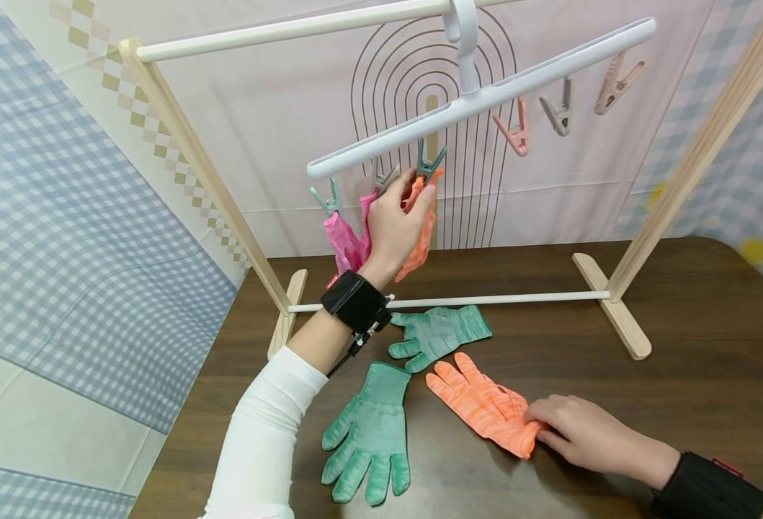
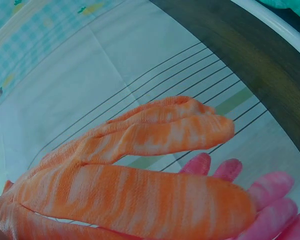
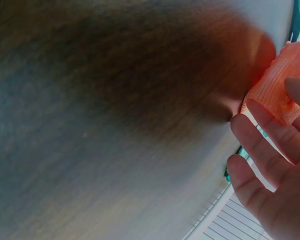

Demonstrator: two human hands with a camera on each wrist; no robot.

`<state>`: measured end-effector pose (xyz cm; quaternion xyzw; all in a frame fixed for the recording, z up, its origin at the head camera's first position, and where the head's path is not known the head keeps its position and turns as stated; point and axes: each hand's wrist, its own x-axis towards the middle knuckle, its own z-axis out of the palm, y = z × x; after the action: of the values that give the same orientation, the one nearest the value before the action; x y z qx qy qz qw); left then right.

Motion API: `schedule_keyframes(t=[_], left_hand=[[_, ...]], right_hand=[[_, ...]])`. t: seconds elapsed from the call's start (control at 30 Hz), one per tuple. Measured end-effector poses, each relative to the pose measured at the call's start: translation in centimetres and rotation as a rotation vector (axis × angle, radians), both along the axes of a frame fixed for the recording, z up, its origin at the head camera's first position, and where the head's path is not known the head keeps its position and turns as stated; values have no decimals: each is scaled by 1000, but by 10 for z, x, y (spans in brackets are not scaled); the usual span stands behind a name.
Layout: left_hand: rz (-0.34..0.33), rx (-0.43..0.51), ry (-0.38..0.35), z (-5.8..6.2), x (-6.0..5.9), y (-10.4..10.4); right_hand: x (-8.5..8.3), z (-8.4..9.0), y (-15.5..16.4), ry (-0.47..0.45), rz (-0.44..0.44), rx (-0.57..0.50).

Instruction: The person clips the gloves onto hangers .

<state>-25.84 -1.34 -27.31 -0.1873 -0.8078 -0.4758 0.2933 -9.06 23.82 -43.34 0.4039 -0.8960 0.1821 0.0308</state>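
My left hand [image 1: 397, 223] is up under the white hanger [image 1: 381, 148], fingers and thumb pinching the top of an orange glove [image 1: 424, 241]. That glove hangs from a dark teal clothespin [image 1: 430, 160]; its fingers dangle large in the left wrist view. Beside it a pink glove [image 1: 349, 244] hangs from a mint clothespin [image 1: 328, 198] and a grey clothespin [image 1: 386, 176], partly hidden by my hand. On the table, my right hand [image 1: 582, 436] pinches the cuff of a second orange glove [image 1: 485, 404]. In the right wrist view, thumb and index finger meet that cuff [image 3: 275, 82].
Two green gloves [image 1: 375, 432] lie on the brown table [image 1: 699, 404]. A wooden rack with a white top rail [image 1: 290, 30] and lower bar [image 1: 517, 297] stands behind. Pink [image 1: 516, 130], grey [image 1: 559, 108] and beige [image 1: 617, 83] clothespins hang at the hanger's right.
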Motion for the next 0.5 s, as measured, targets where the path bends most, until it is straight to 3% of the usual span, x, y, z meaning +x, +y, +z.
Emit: schedule_keyframes(t=[0.2, 0.5], left_hand=[[28, -24, 40, -4, 0, -2], [7, -10, 68, -10, 0, -3]], right_hand=[[1, -1, 0, 30, 5, -14], [2, -1, 1, 42, 4, -23]])
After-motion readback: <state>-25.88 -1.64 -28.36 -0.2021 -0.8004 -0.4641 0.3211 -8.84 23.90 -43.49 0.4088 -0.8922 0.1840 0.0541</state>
